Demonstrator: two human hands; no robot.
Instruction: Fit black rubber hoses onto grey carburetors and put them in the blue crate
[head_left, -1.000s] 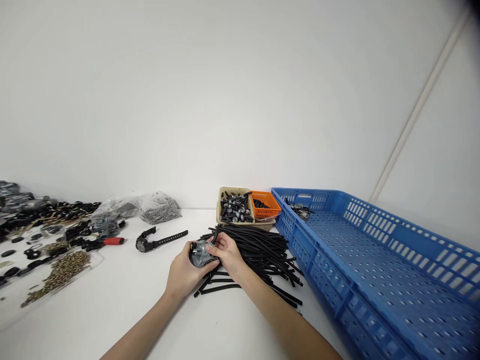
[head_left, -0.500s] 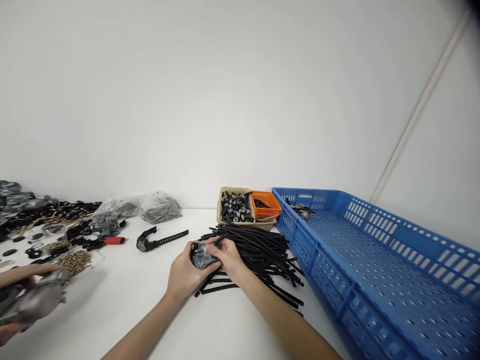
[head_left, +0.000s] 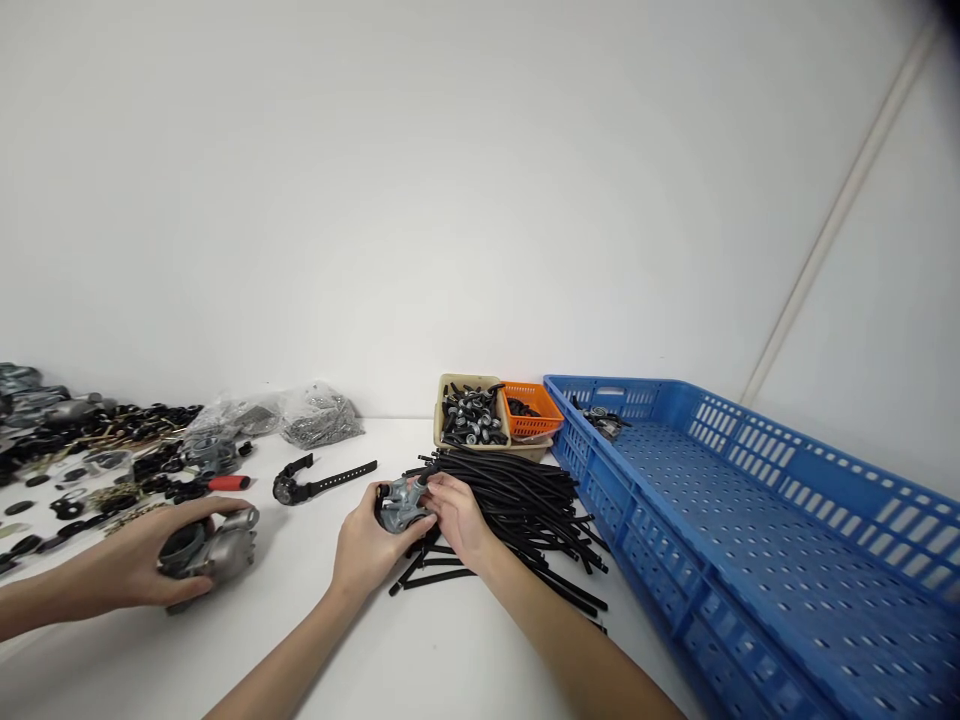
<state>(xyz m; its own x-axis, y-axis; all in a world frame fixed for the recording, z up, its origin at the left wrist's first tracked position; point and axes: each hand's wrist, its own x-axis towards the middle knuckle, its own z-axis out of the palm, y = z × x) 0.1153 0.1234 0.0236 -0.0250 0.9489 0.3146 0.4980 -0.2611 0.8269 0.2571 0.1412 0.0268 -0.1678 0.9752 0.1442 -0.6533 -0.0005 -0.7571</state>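
My left hand (head_left: 365, 549) is wrapped round a small grey metal part (head_left: 397, 503) at the middle of the white table. My right hand (head_left: 459, 515) pinches the same part from the right, where a black hose end meets it. Just behind and to the right of my hands lies a pile of black rubber hoses (head_left: 517, 505). At the left, another person's hand (head_left: 142, 565) grips a larger grey metal housing (head_left: 214, 547) on the table.
A long blue perforated crate (head_left: 750, 520) fills the right side, with a few parts at its far end. A beige bin of fittings (head_left: 471, 412) and an orange basket (head_left: 531, 410) stand at the back. A black strap tool (head_left: 319, 481), red-handled tool (head_left: 225, 482), bagged parts and loose hardware lie left.
Another person's hand came in from the left edge and moved right, carrying a grey metal housing onto the table. My hands stayed put, turning the small part slightly.
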